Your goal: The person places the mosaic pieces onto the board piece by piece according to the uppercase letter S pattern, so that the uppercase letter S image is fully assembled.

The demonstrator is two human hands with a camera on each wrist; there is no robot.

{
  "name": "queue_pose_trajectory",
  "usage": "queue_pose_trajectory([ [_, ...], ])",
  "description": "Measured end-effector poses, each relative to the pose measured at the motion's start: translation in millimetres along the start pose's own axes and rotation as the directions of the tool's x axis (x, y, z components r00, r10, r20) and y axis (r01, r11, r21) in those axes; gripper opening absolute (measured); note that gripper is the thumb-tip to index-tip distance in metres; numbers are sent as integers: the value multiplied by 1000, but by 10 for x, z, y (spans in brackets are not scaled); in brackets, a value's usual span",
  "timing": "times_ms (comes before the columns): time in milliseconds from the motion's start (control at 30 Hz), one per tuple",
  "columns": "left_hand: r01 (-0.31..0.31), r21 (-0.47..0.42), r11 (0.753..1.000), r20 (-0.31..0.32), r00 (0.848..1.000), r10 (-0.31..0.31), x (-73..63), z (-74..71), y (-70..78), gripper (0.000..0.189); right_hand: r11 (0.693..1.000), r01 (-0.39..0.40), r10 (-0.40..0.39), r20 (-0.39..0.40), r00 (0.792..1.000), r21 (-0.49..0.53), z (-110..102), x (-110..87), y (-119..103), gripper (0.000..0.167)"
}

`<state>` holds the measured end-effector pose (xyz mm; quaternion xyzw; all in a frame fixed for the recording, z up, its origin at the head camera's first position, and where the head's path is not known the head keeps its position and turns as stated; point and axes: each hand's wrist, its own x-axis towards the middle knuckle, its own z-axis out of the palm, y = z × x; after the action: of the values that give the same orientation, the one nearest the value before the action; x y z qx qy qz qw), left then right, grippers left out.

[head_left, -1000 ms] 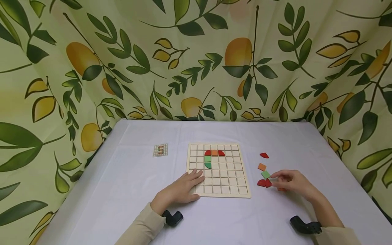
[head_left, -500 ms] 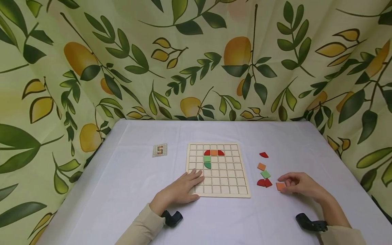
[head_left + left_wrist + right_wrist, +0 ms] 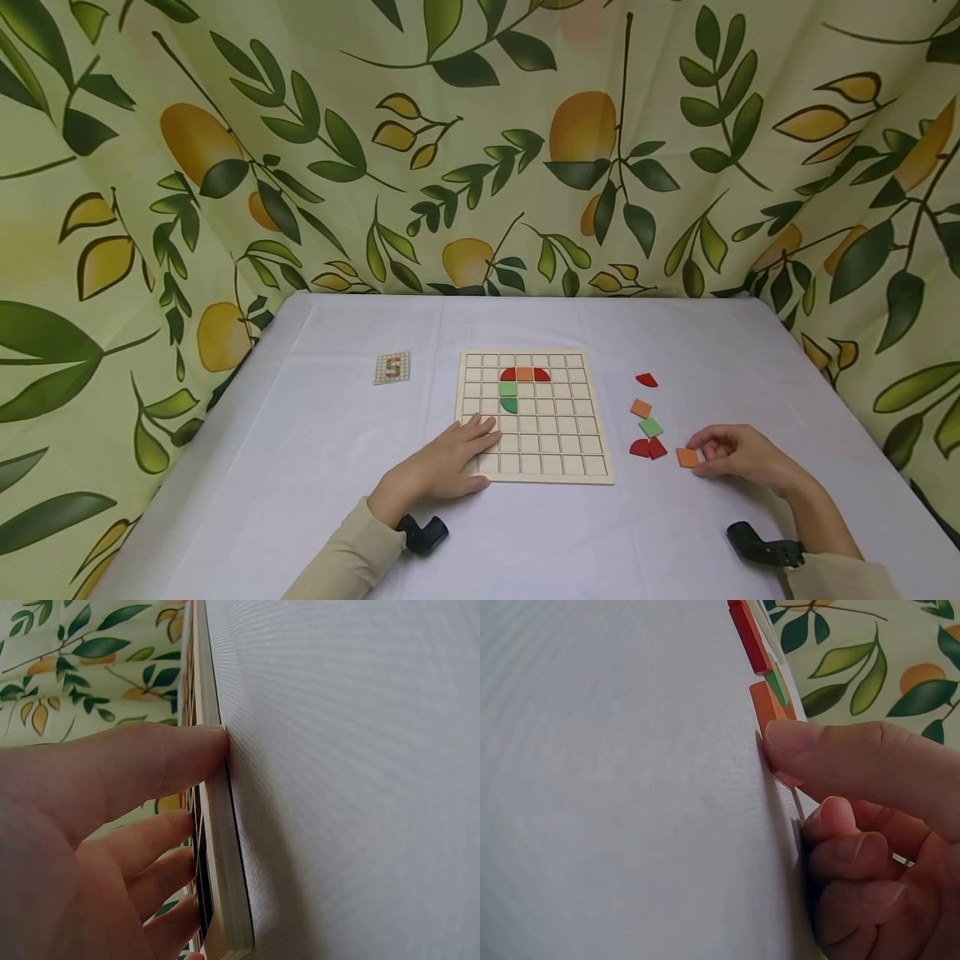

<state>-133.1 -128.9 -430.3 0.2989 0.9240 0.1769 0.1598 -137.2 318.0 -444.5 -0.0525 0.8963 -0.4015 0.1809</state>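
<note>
A wooden grid board (image 3: 555, 442) lies mid-table, bearing two red rounded pieces, an orange square (image 3: 525, 375), a light green square (image 3: 508, 389) and a dark green quarter-round (image 3: 510, 405). My left hand (image 3: 446, 462) rests with extended fingers on the board's near-left corner; in the left wrist view its thumb (image 3: 172, 754) touches the board's side edge (image 3: 225, 877). My right hand (image 3: 738, 450) pinches a loose orange square tile (image 3: 687, 457), right of the board. The right wrist view shows the thumb (image 3: 802, 742) on that tile's edge, other fingers curled.
Between board and right hand lie an orange square (image 3: 641, 408), a light green square (image 3: 651, 427), a red quarter-round (image 3: 640, 448) and a red square (image 3: 657, 447). Farther back is another red piece (image 3: 647, 380). A small pattern card (image 3: 392, 367) lies left of the board.
My right hand has moved right and slightly nearer, from beside the light green and red pieces to the orange square tile, which it now pinches. My left hand stays put.
</note>
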Motion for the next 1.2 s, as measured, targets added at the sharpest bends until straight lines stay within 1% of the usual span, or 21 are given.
queue_pose_trajectory([
  [167, 1, 7, 1000, -1, 1000, -1, 19, 20, -23, 65, 1000, 10, -10, -4, 1000, 4, 9, -3, 5, 38],
  [300, -5, 43, 999, -8, 1000, 5, 14, 20, -29, 65, 1000, 0, 0, -9, 1000, -5, 14, 0, -7, 37],
  [400, -18, 66, 998, -18, 1000, 19, 2, 12, -25, 64, 1000, -10, 9, -18, 1000, -18, 20, 3, -15, 37],
  [567, -34, 79, 996, -27, 999, 36, -7, -4, -12, 63, 999, -18, 17, -29, 999, -27, 21, 3, -32, 36],
  [800, -27, 91, 996, -16, 999, 29, 10, 1, -3, 63, 999, -23, 22, -25, 999, -26, 12, 9, -42, 37],
  [1000, -25, 95, 995, -16, 1000, 27, 8, -7, 9, 63, 999, 23, -23, -11, 1000, -22, -4, 27, -70, 34],
  [1200, -28, 102, 994, -21, 999, 30, -5, -11, 16, 62, 996, 78, -79, -20, 997, -44, 6, 77, -180, 32],
])
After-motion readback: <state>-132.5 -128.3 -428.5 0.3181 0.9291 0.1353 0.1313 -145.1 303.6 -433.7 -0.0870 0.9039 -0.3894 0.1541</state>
